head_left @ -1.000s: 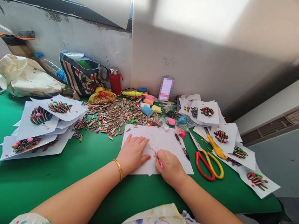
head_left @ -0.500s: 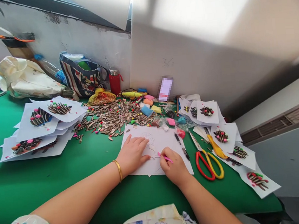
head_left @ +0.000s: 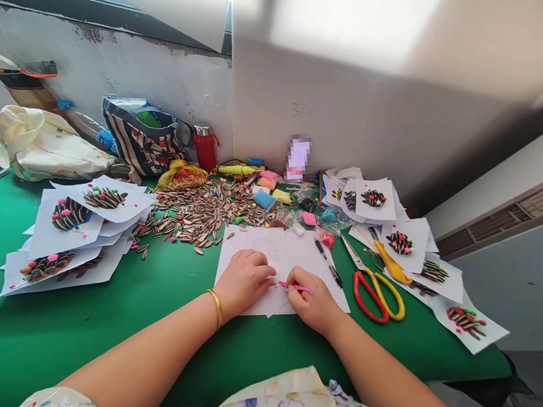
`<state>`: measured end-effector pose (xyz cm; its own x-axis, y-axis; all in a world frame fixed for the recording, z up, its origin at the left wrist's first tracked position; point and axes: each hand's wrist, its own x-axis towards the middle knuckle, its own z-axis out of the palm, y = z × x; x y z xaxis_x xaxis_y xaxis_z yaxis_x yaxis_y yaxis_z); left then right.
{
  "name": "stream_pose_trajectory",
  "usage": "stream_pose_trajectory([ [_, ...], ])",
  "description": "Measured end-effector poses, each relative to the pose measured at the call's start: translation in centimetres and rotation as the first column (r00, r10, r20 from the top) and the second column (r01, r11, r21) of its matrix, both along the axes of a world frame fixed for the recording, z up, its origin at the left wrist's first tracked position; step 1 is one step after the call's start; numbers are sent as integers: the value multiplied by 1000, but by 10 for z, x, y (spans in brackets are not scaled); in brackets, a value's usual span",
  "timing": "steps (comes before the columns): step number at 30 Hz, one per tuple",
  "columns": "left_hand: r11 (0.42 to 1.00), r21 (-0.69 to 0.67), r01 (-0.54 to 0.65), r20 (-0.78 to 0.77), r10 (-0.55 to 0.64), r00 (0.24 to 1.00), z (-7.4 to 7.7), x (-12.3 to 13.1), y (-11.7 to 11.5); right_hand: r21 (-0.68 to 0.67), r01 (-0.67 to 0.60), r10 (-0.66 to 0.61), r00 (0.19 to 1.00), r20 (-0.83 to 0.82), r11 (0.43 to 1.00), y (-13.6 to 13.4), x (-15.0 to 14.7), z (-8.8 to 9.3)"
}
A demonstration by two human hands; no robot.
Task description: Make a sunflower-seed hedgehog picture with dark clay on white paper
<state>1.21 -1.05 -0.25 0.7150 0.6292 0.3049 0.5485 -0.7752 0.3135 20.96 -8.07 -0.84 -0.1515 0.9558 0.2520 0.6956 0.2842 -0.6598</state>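
My right hand (head_left: 311, 299) grips a slim pink plastic tool (head_left: 299, 287), which looks like a clay modelling tool, its tip pointing left. Close to that tip, my left hand (head_left: 244, 281) rests on a white sheet of paper (head_left: 300, 252), fingers drawn together. A tiny whitish bit shows by its fingertips; I cannot make out what it is. Above my fingers the paper bears a faint, rounded line drawing (head_left: 266, 249). A black pen (head_left: 328, 262) lies on the sheet's right side. Scissors with a red and a yellow handle (head_left: 377, 292) lie open to the right of the paper.
Loose sunflower seeds (head_left: 205, 210) spread behind the paper, with coloured clay lumps (head_left: 265, 199) beside them. Cards with seed pictures are stacked at left (head_left: 38, 229) and right (head_left: 407, 245). A yellow cutter (head_left: 391, 259), red flask (head_left: 205, 149) and striped bag (head_left: 144, 136) also sit there.
My left hand has gone from lying flat to having its fingers drawn in, uncovering more of the drawing. The pink tool's tip has shifted left towards those fingers.
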Motion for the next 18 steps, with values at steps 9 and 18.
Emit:
stream_pose_trajectory([
  [9, 996, 39, 79, -49, -78, 996, -9, 12, -3, 168, 194, -219, 964, 150, 967, 11, 17, -7],
  [18, 1000, 0, 4, 21, -4, 1000, -3, 0, 4, 145, 121, -182, 811, 557, 982, 11, 39, -4],
])
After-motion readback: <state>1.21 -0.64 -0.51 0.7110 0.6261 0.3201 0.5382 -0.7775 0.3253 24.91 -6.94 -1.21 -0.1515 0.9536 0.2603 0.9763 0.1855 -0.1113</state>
